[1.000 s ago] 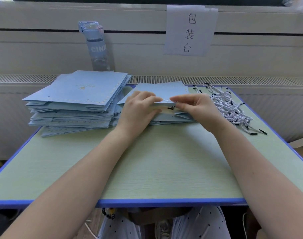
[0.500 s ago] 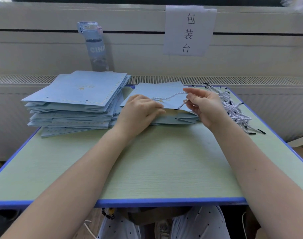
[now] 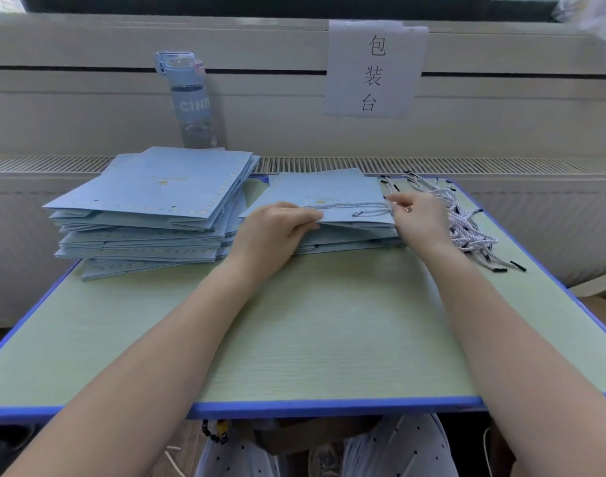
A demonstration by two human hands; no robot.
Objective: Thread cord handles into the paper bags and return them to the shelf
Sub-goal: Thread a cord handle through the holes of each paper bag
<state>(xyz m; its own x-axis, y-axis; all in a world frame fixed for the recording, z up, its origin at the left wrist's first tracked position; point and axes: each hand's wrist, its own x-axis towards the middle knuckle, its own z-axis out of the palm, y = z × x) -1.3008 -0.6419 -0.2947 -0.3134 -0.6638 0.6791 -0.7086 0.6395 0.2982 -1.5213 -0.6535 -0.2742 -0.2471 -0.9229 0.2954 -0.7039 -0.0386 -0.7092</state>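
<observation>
You're mid-threading: your left hand (image 3: pixel 274 232) grips the near edge of the top paper bag (image 3: pixel 329 191), which lies between your hands on the tabletop (image 3: pixel 329 321), while your right hand (image 3: pixel 420 216) pinches the cord (image 3: pixel 343 206) stretched across it. Next you'll likely seat that end in its hole (hidden here). The bottle (image 3: pixel 193 101) beyond your left hand reads "CINN"; the sign (image 3: pixel 374 68) beyond your right reads 包装台

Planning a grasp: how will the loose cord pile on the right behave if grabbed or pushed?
Likely floppy: the cord pile lies in limp curves. Probably tangles: strands cross, so one pull may drag several. Looks light; a push likely spreads it.
</observation>
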